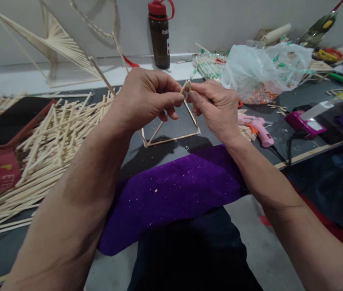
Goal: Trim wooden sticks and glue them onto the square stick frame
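A small frame of thin wooden sticks (pixel 173 140) stands on the grey table, its base square and its upright sticks leaning together to a peak. My left hand (pixel 151 95) pinches a stick at that peak between thumb and forefinger, the other fingers curled. From the opposite side my right hand (pixel 212 103) is closed on the stick ends at the same joint, thumb against forefinger. Part of the frame is hidden behind my left hand and wrist. A purple cloth (pixel 177 186), dotted with pale crumbs, hangs over the table's front edge below the frame.
Loose wooden sticks (pixel 59 149) are heaped at left, beside a phone (pixel 13 119). To the right lie a pink glue gun (pixel 259 127), a purple device (pixel 306 123) and a plastic bag (pixel 259 72). A dark bottle (pixel 159 40) and a larger stick structure (pixel 59 40) stand behind.
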{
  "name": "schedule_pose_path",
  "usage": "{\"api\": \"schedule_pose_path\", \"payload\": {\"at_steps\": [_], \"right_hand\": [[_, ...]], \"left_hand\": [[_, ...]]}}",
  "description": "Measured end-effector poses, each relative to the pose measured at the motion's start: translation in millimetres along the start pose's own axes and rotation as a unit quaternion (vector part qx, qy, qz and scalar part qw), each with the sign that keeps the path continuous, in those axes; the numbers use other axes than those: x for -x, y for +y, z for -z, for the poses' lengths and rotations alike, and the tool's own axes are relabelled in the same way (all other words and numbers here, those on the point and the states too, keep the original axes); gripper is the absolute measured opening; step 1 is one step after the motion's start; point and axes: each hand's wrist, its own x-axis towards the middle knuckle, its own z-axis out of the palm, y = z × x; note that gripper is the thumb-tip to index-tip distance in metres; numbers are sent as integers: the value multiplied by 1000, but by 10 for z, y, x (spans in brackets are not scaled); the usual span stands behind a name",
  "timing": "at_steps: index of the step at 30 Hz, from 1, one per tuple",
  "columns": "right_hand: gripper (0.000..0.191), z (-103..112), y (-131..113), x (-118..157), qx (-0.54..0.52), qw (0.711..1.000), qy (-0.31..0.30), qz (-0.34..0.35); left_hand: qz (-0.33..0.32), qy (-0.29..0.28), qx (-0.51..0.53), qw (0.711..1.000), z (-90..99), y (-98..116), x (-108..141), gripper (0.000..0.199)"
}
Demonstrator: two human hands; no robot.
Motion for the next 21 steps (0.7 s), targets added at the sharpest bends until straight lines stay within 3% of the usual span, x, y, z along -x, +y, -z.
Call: {"api": "schedule_pose_path", "payload": {"at_steps": [21], "right_hand": [[18,-4,-11,-4,15,1000,4,10]], "left_hand": [[-34,28,9,999,-32,-66,-26,3]]}}
